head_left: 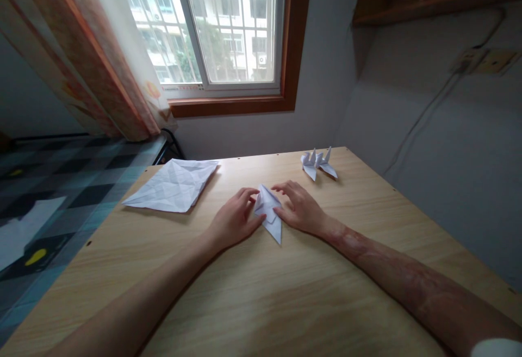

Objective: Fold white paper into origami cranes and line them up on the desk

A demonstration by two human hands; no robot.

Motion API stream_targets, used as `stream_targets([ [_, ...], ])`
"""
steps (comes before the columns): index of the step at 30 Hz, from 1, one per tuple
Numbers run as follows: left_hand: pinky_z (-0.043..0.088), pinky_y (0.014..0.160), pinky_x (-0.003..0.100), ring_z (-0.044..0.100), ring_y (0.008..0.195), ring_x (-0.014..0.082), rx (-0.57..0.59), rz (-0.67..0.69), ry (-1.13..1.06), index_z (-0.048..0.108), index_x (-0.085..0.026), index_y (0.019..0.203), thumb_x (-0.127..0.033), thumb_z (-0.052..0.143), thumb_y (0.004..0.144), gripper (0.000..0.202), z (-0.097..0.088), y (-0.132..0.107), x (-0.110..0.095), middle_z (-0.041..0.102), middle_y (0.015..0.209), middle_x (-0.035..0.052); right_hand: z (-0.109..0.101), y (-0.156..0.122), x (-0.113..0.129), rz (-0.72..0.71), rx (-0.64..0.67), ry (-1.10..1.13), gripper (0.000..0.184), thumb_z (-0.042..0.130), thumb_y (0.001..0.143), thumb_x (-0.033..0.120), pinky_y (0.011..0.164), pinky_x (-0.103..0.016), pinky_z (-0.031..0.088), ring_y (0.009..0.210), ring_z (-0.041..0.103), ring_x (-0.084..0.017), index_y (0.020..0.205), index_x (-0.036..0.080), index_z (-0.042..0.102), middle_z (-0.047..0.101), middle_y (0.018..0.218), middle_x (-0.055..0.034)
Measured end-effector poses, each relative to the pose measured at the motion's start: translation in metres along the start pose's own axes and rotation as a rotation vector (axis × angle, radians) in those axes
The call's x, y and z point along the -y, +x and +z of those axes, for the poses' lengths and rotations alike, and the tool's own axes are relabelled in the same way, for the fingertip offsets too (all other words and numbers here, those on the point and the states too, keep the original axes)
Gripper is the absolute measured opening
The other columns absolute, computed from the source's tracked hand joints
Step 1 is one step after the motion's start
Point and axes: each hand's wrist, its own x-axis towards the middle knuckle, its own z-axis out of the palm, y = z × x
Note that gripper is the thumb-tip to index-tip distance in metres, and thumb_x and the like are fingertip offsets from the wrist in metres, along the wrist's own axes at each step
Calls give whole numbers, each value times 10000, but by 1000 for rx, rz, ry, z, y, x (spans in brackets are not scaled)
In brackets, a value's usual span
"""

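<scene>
A piece of white folded paper (269, 208) lies on the wooden table between my hands, one pointed end toward me. My left hand (238, 215) grips its left edge, the thumb pressing near the lower fold and the fingers curled at the upper left. On the other side, my right hand (299, 207) has its thumb on the paper's right edge, with the index finger bent near the top point. Beyond my right hand stand two white paper cranes (309, 166), close together.
Creased sheets of white paper (173, 186) lie at the table's (244, 302) far left. Beside the table is a checked bed cover (93, 169) with more white paper (30, 229). A barred window (232, 25) is ahead, and a cable (420, 115) hangs on the right wall.
</scene>
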Motion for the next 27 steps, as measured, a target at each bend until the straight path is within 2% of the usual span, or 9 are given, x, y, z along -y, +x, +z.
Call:
stream_targets([
  [2,636,901,383,775,1022,239,-5,-6,-20,610,-215,1322,-283,657,1015,318,2,-1,1,716,1223,105,-1,-1,1,-54,7,-16,450,719,941,138,1112,-496,504,1280,619,-318,1363,268,632,668,1389,-126],
  [5,642,861,360,777,952,208,-21,7,-29,617,-214,1311,-236,562,1061,257,3,-2,5,709,1232,106,0,-1,1,-53,30,-67,330,711,941,117,1134,-522,485,1318,599,-325,1230,275,696,646,1469,-111],
  [7,643,926,394,767,1046,230,-58,47,42,627,-219,1303,-226,563,1061,251,3,-1,4,685,1328,127,1,-1,0,-28,38,-103,205,741,937,149,1087,-518,490,1254,619,-323,1107,260,719,689,1396,-105],
  [10,604,1060,476,705,1237,282,-107,122,210,675,-238,1266,-175,577,1042,252,0,-1,0,658,1442,128,3,0,-2,32,12,-141,91,769,938,193,1006,-494,487,1108,632,-308,1003,244,731,746,1160,-94],
  [13,546,1139,524,652,1327,305,-39,227,340,737,-260,1223,-156,584,1048,255,-3,0,-5,654,1528,97,5,1,-5,76,-3,-156,53,772,943,204,955,-465,478,1015,623,-289,973,234,741,738,1009,-78],
  [15,529,1137,524,648,1321,308,25,282,393,761,-263,1207,-188,585,1070,236,-4,0,-6,699,1494,76,5,1,-7,76,3,-158,51,769,944,194,944,-452,473,989,625,-280,965,229,739,735,971,-69],
  [19,531,1055,514,686,1180,303,31,273,462,788,-233,1136,-259,580,1092,214,-5,0,-7,804,1250,78,5,0,-8,64,14,-109,129,741,927,124,954,-439,472,986,649,-273,1011,221,731,750,960,-63],
  [24,507,1063,575,692,1158,354,-48,153,436,809,-227,1035,-457,737,1003,244,-7,0,-11,810,1203,115,7,-1,-13,94,8,-25,334,710,910,85,952,-418,484,963,670,-253,1212,228,688,760,1007,-51],
  [27,524,1032,559,725,1088,348,-17,120,400,814,-220,1063,-556,781,959,353,-8,2,-11,822,1157,114,10,-1,-17,129,1,26,501,713,870,80,949,-410,501,934,670,-240,1342,222,624,752,1012,-36],
])
